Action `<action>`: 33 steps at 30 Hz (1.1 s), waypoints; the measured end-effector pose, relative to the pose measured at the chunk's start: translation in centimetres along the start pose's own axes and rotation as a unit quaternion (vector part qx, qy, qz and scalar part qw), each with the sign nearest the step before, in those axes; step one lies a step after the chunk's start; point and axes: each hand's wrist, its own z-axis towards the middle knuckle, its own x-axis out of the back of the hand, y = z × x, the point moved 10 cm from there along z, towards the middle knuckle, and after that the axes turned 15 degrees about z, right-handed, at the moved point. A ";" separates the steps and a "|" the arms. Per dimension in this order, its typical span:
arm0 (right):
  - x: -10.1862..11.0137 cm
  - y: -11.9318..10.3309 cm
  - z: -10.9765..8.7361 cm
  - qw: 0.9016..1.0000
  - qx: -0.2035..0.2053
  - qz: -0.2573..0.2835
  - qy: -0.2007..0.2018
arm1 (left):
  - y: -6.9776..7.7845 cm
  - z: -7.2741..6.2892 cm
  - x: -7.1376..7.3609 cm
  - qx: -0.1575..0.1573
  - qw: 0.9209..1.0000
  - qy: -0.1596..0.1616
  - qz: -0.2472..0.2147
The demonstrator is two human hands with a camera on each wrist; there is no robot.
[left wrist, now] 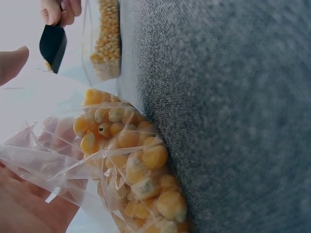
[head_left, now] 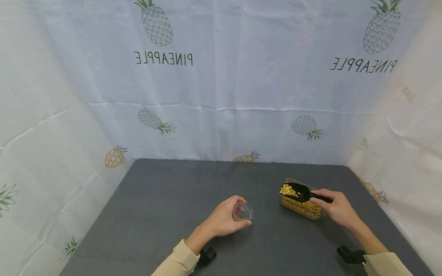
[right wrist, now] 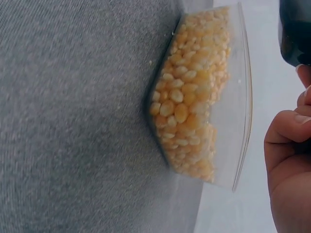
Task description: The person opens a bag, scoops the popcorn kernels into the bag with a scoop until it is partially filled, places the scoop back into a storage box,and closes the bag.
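My left hand (head_left: pixel 222 217) curls its fingers and thumb around the mouth of a clear plastic bag (head_left: pixel 246 211). Yellow corn kernels (left wrist: pixel 146 170) fill the lower part of the bag, which rests on the table in the left wrist view. The right hand (head_left: pixel 340 209) grips the handle of a black scoop (head_left: pixel 301 192). Corn kernels (head_left: pixel 287 189) lie in the scoop's front end. Below it stands a clear rectangular container (right wrist: pixel 231 126) with many more kernels inside, its rim partly hidden by the scoop in the head view.
The grey table (head_left: pixel 165 199) runs under both hands. White cloth with pineapple prints (head_left: pixel 214 84) hangs behind the table and at both sides. A black strap part (head_left: pixel 350 255) shows by the right wrist, another (head_left: pixel 207 256) by the left.
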 end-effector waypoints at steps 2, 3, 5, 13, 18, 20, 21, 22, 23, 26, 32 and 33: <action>-0.2 -0.1 0.0 1.000 0.001 0.002 -0.002 | 0.0 0.0 0.0 -0.001 1.000 0.001 -0.001; -0.3 -0.2 0.0 1.000 0.001 0.003 -0.003 | 0.0 0.0 0.0 0.000 1.000 0.000 -0.002; -0.4 -0.4 -0.1 1.000 0.002 0.003 -0.002 | 0.0 0.0 0.0 -0.001 1.000 0.000 -0.002; -1.4 -1.5 -0.1 1.000 0.009 0.008 -0.007 | 0.0 0.0 0.1 -0.004 1.000 0.003 0.001; -2.1 -2.2 -0.1 1.000 0.018 0.013 -0.014 | -0.1 0.0 0.0 0.000 1.000 -0.001 -0.002; -2.3 -2.6 -0.1 0.999 0.024 0.016 -0.016 | -0.1 0.0 0.0 0.003 1.000 -0.003 -0.003; -2.4 -2.8 -0.1 0.999 0.027 0.015 -0.018 | -0.1 0.0 0.0 0.004 1.000 -0.003 -0.003; -2.6 -2.9 -0.1 0.999 0.029 0.016 -0.019 | -0.1 0.0 0.1 0.004 1.000 -0.003 -0.004; -2.7 -3.0 -0.1 0.999 0.029 0.017 -0.019 | -0.1 0.0 0.1 0.004 1.000 -0.003 -0.004; -3.1 -3.3 -0.1 0.999 0.034 0.014 -0.020 | -0.1 0.1 0.1 0.005 1.000 -0.004 -0.006; -3.9 -4.1 -0.1 0.998 0.053 0.013 -0.020 | -0.2 0.0 0.1 0.007 1.000 -0.007 -0.011; -4.0 -4.2 -0.1 0.998 0.056 0.016 -0.021 | -0.2 0.0 0.1 0.007 1.000 -0.007 -0.011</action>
